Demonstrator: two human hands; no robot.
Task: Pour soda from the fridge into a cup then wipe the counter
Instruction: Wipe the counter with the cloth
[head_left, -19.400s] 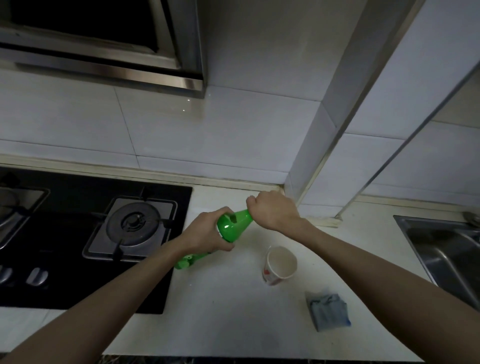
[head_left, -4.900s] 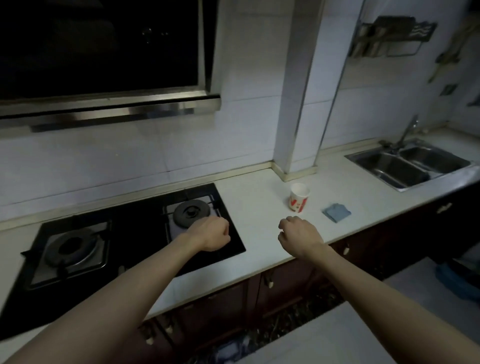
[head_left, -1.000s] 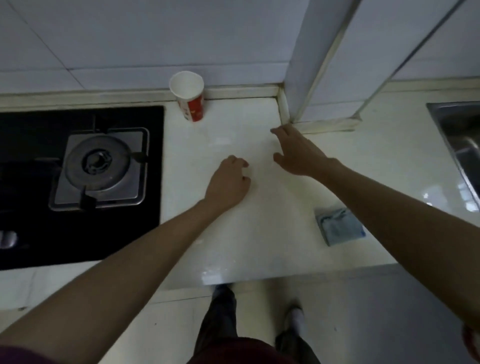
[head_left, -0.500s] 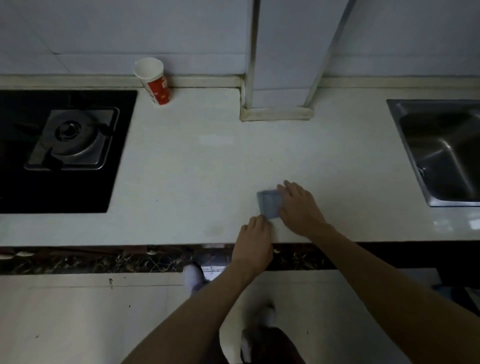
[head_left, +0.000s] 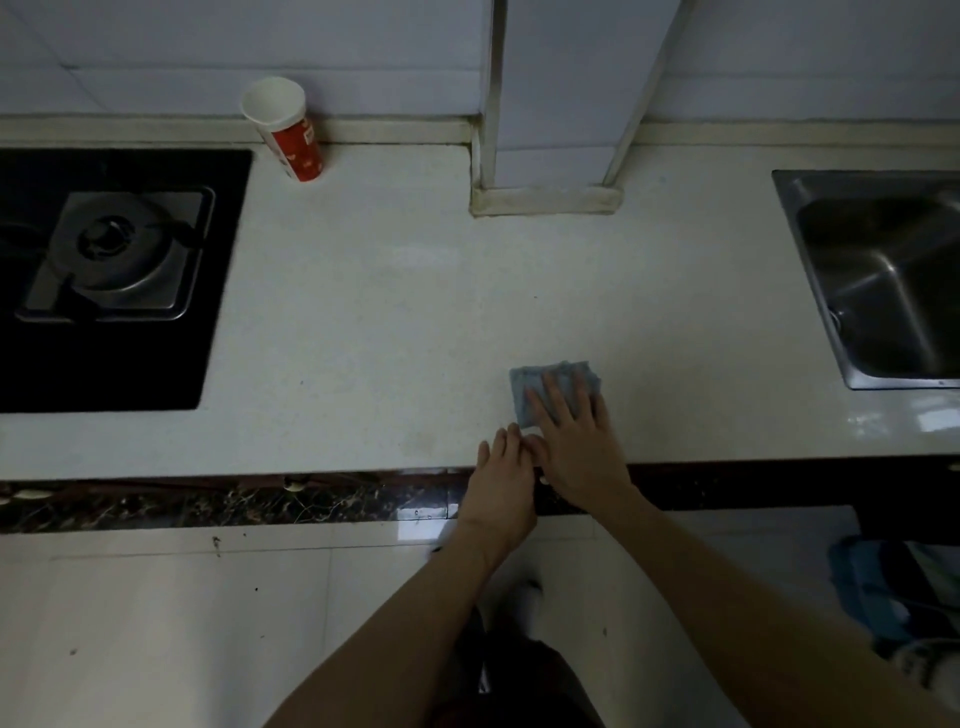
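A folded blue cloth (head_left: 524, 389) lies on the pale counter (head_left: 389, 322) near its front edge. My right hand (head_left: 576, 431) lies flat on the cloth with straight fingers. My left hand (head_left: 501, 478) rests on the counter's front edge just left of it, fingers extended, touching the right hand. A red and white paper cup (head_left: 288, 132) stands upright at the back of the counter by the wall. No soda bottle is in view.
A black gas hob (head_left: 119, 260) with one burner fills the left of the counter. A steel sink (head_left: 883, 280) is set in at the right. A tiled wall column (head_left: 545, 156) juts onto the counter at the back.
My right hand has slid further onto the cloth and now covers most of it. My left hand stays at the counter edge beside it.
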